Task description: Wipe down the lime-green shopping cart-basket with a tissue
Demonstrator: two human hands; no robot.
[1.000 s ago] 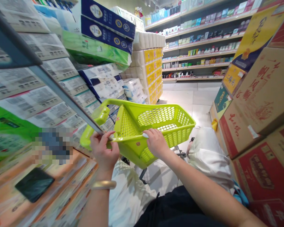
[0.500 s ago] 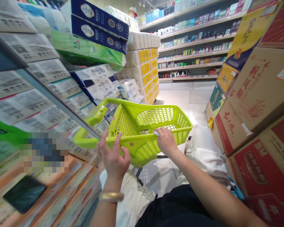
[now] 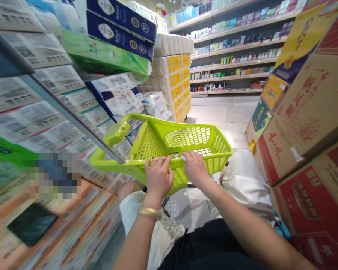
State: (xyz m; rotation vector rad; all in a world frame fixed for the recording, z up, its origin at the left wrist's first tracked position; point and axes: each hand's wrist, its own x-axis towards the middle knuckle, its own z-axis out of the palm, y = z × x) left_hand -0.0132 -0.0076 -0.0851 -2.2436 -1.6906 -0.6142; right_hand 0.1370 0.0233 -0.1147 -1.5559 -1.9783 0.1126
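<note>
In front of me is a lime-green shopping basket cart with perforated walls and a looped handle at its left. My left hand, with a gold bangle on its wrist, rests its fingertips at the near rim; its fingers are stretched out and hold nothing visible. Beside it, my right hand is closed at the same rim. A small white piece, perhaps tissue or cloth, pokes out by its fingers; most of it is hidden. The basket's inside shows no goods.
Stacked packs of paper goods rise on the left, behind a slanting metal bar. A dark flat device lies on orange packs. Cardboard cartons line the right. Stocked shelves stand beyond the tiled floor.
My left hand has moved right along the near rim, from beside the handle end to close by my right hand. The right hand stays at about the same spot.
</note>
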